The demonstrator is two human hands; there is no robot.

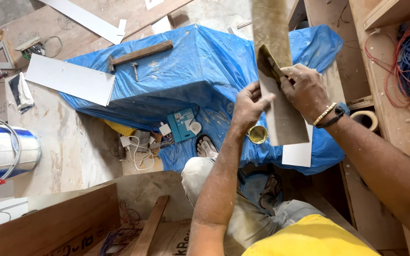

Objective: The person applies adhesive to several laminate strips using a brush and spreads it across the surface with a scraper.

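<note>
The left hand point(248, 105) rises from a dust-speckled forearm and grips the left edge of a long, narrow strip of brown laminate point(277, 80), fingers curled together around that edge with the thumb laid on its face. The right hand point(305, 90) comes in from the right, wrist bent, wearing a beaded bracelet and a dark band; its fingers pinch a small, dark, flat scrap point(267, 64) and press it against the strip's face (whether it is a spreader or a bit of card cannot be told). The strip stands nearly upright in front of the person, its top running out of view and its lower end hanging above a small open round tin with yellowish contents point(257, 134).

Behind the strip, a crumpled blue plastic sheet point(191, 71) covers a bulky block, with a wooden-handled hammer point(141, 53) on top. A white rectangular panel point(69, 79) leans off the sheet's left edge, and a teal box point(181, 124) sits among white cables at its foot. A roll of pale tape point(366, 118) lies just right of the right wrist, near tangled red and blue wires point(406, 59).

The person's bent knees crowd the space under the hands; the plywood floor to the left lies more open.
</note>
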